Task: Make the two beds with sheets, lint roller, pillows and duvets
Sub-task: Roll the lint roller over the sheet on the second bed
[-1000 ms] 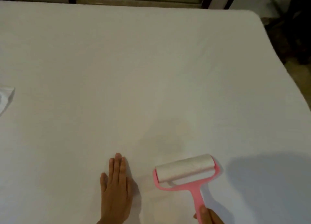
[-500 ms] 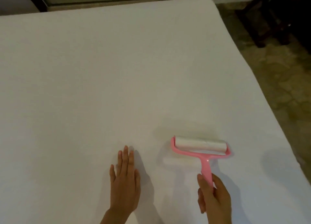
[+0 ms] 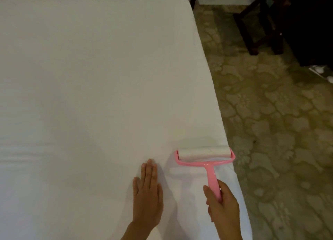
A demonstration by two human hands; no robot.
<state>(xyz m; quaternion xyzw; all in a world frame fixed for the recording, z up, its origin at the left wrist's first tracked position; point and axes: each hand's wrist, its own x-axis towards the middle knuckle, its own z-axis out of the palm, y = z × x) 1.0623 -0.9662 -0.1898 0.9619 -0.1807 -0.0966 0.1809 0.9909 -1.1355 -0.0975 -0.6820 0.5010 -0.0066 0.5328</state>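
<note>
Sheet [image 3: 99,77] status: white fabric lies spread across the bed [image 3: 242,203], covering it up to the right edge and the rounded far corner. Faint horizontal creases [image 3: 27,153] run across the sheet at the left, roughly level with the roller.

Your left hand [image 3: 147,194] rests palm down on the sheet, near the bottom centre of the view. Its fingers [image 3: 149,173] are straight, held together and pointing away from you. They grip nothing.

Your right hand [image 3: 222,205] holds the lint roller [image 3: 207,163] by the lower end of its pink handle [image 3: 211,178]. The hand is wrapped around the handle, with the thumb [image 3: 207,191] lying along its left side.

The roller's white drum [image 3: 204,152] lies against the sheet, set crosswise in the pink fork, just inside the right edge of the bed. The right end of the fork reaches that edge. The drum sits ahead of and to the right of your left fingertips, apart from them.

Patterned floor covering [image 3: 279,131] lies to the right of the bed. Dark furniture legs [image 3: 252,32] stand on it at the upper right.
</note>
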